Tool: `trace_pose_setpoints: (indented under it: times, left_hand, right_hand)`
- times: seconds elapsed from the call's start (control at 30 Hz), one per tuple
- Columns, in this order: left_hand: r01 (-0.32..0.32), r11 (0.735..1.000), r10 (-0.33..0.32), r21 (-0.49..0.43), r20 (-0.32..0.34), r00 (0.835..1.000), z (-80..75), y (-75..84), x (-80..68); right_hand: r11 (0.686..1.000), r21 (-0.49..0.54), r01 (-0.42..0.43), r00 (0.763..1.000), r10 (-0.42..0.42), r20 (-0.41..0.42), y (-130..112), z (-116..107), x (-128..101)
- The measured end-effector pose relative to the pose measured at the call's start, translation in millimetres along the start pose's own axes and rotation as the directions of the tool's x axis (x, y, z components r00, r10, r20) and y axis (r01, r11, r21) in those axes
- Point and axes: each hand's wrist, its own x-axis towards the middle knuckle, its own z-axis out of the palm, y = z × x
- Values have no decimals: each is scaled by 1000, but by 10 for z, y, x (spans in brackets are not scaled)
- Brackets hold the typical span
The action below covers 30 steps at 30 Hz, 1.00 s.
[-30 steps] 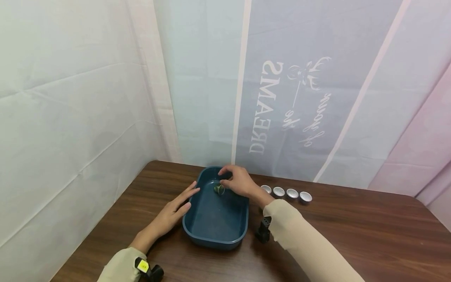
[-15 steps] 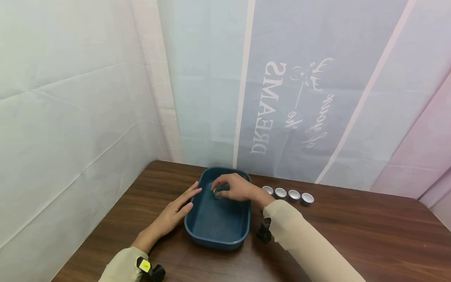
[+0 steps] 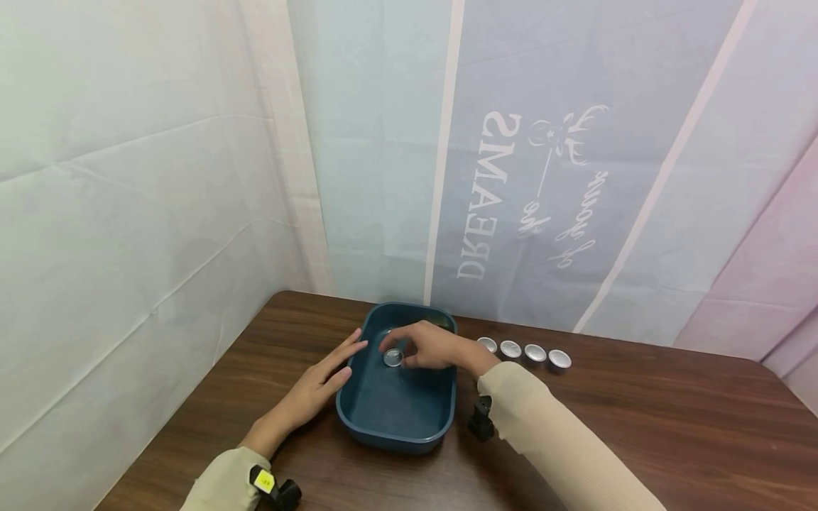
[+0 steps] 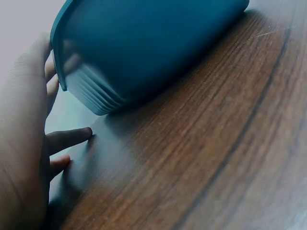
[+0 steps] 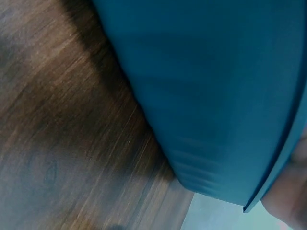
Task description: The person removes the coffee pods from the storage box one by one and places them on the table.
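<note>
A blue plastic basin (image 3: 396, 434) stands on the table. Inside it, my right hand (image 3: 429, 345) reaches over the right rim and holds a coffee capsule (image 3: 393, 358) between thumb and fingers. The capsule's silver foil lid faces up, while its body is hidden. My left hand (image 3: 317, 380) lies along the basin's left side, fingers extended and touching near the rim. In the left wrist view its fingers (image 4: 72, 139) are spread beside the basin's ribbed outer wall (image 4: 144, 48). The right wrist view shows the basin's opposite wall (image 5: 206, 96), with the hand mostly cut off.
Several coffee capsules (image 3: 535, 353) sit in a row, silver lids up, on the brown wooden table (image 3: 639, 411) right of the basin. A printed curtain (image 3: 371, 177) hangs behind the table, and a pale sheet (image 3: 140, 213) closes the left side.
My right hand has moved slightly down and toward me inside the basin. The capsule has tipped from its side to lid up. My left hand stays at the rim.
</note>
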Motion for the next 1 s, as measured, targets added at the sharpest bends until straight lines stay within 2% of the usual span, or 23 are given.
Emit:
trace_pose_setpoints:
  times: [0.1, 0.3, 0.43, 0.63, 0.83, 1.0]
  left_hand:
    - [-3, 1000, 3, 2, -4, 1000, 17, -62, 3]
    - [-9, 1000, 9, 29, -25, 1000, 87, -334, 3]
    - [-16, 999, 16, 39, -20, 1000, 96, -419, 7]
    - [-9, 1000, 9, 20, -9, 1000, 92, -425, 10]
    - [-1, 999, 2, 42, -19, 1000, 97, -407, 10]
    - [1, 1000, -1, 18, -21, 1000, 75, -266, 5]
  right_hand:
    - [1000, 9, 6, 1000, -6, 7, 6, 0, -1]
    - [1000, 28, -8, 1000, 8, 12, 8, 3, 6]
    - [1000, 19, 3, 1000, -3, -4, 15, 16, 14]
    - [1000, -18, -19, 999, 19, -43, 14, 30, 19]
    - [999, -39, -36, 998, 34, -54, 12, 39, 33]
    - [997, -64, -46, 997, 43, -56, 4, 45, 39]
